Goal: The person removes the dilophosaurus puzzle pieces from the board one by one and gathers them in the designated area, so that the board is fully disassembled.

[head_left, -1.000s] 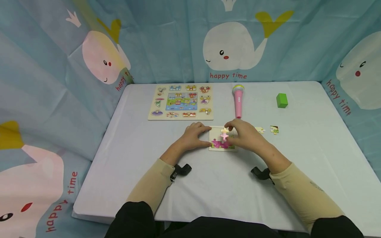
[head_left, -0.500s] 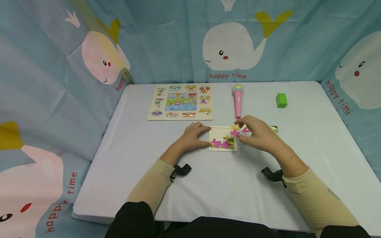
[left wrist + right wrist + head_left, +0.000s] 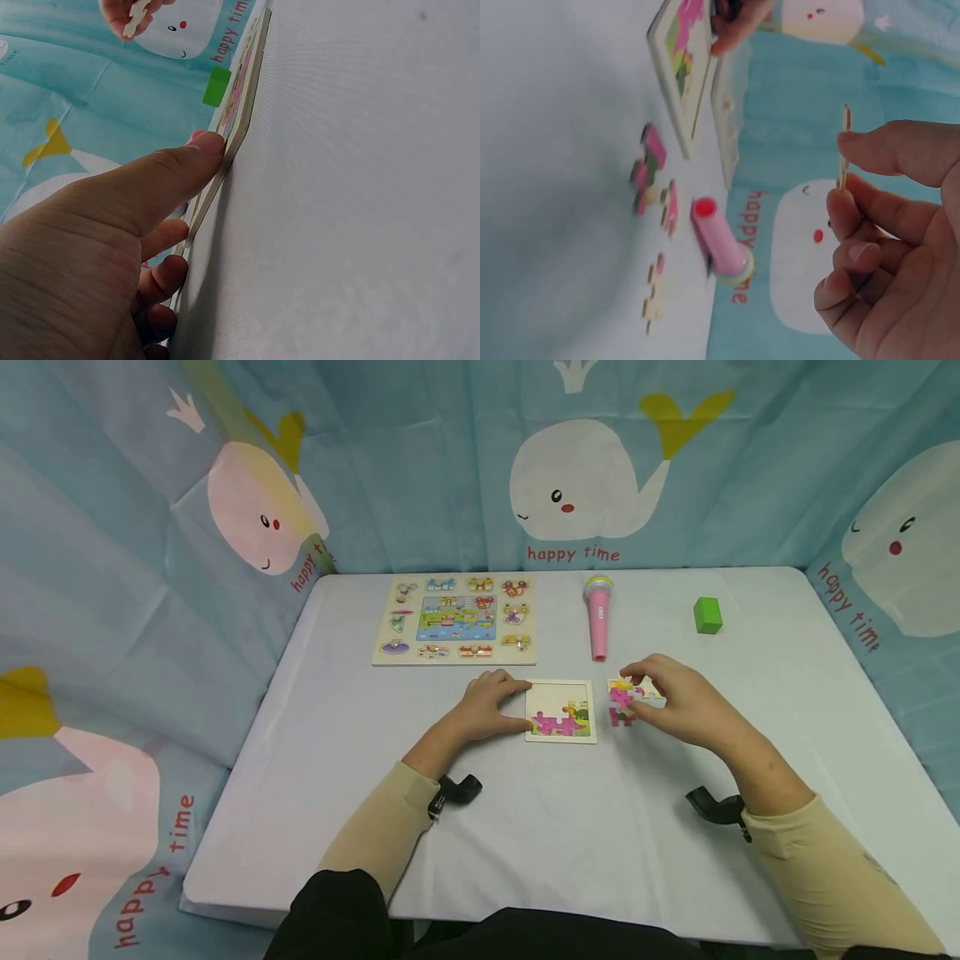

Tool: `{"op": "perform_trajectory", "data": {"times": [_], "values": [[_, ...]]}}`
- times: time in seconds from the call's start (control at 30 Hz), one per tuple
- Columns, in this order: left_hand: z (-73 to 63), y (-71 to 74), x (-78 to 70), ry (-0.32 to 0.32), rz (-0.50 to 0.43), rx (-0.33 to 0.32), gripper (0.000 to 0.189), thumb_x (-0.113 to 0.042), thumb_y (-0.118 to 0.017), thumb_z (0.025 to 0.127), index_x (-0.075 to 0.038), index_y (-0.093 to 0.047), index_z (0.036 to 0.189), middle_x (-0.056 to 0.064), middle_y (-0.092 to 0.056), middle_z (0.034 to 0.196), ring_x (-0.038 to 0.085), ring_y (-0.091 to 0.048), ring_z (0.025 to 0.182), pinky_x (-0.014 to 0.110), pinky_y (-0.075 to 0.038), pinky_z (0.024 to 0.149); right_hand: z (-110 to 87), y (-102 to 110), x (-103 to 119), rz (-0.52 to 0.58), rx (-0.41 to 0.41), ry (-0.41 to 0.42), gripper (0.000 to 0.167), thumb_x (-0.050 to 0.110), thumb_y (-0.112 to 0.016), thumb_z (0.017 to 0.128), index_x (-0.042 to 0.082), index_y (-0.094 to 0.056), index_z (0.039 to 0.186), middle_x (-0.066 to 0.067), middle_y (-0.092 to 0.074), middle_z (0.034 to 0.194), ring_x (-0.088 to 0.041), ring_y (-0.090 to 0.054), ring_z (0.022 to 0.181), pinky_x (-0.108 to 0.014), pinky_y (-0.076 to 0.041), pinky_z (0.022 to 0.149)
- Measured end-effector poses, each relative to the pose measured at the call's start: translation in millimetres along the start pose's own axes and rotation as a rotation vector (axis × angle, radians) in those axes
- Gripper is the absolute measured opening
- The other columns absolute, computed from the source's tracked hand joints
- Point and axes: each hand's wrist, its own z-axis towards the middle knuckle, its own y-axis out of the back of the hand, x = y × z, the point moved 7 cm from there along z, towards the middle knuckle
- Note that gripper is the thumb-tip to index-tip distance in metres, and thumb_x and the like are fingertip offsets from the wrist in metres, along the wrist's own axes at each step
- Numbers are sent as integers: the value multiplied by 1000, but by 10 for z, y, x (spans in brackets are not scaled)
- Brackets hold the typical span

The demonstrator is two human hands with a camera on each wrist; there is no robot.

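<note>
My left hand (image 3: 487, 703) holds the left side of a small square jigsaw board (image 3: 555, 697), thumb at the near corner and fingers at the far one. Several pink and green pieces (image 3: 558, 724) lie fitted along the board's lower part. To the right of the board, my right hand (image 3: 671, 697) pinches a pink and yellow puzzle piece (image 3: 622, 695) between thumb and fingers. The right wrist view shows that held piece (image 3: 845, 150) edge-on, raised off the table. Beneath and beside the hand lie loose puzzle pieces (image 3: 649, 165), partly hidden in the head view.
A larger wooden picture puzzle (image 3: 455, 656) lies at the back left of the white table (image 3: 360, 860). Behind the small board is a pink toy microphone (image 3: 598, 622). A green block (image 3: 707, 616) stands at the back right. Whale-printed curtains (image 3: 420, 485) surround the table.
My right hand has moved rightward, carrying the pink and yellow puzzle piece from over the board to above the loose pieces. My left hand has stayed on the board.
</note>
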Motion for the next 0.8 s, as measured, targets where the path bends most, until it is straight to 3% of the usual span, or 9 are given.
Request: {"op": "perform_trajectory", "data": {"times": [0.43, 0.8], "values": [[7, 0, -9, -8, 10, -6, 74, -50, -81, 85, -20, -57, 148, 0, -54, 124, 17, -46, 111, 38, -35, 93, -242, -4, -313, -54, 59, -94, 41, 5, -76, 89, 1, -65, 128, -11, -64, 112, -28, -52, 90, -45, -46, 76], [9, 1, 5, -7, 9, -6, 74, -52, -80, 85, -21, -57, 148, -1, -54, 124, 16, -46, 112, 38, -35, 94, -284, -124, -637, -53, 133, -164, 39, 4, -73, 89, -6, -64, 126, -17, -65, 111, -37, -58, 101, -55, -47, 88]]}}
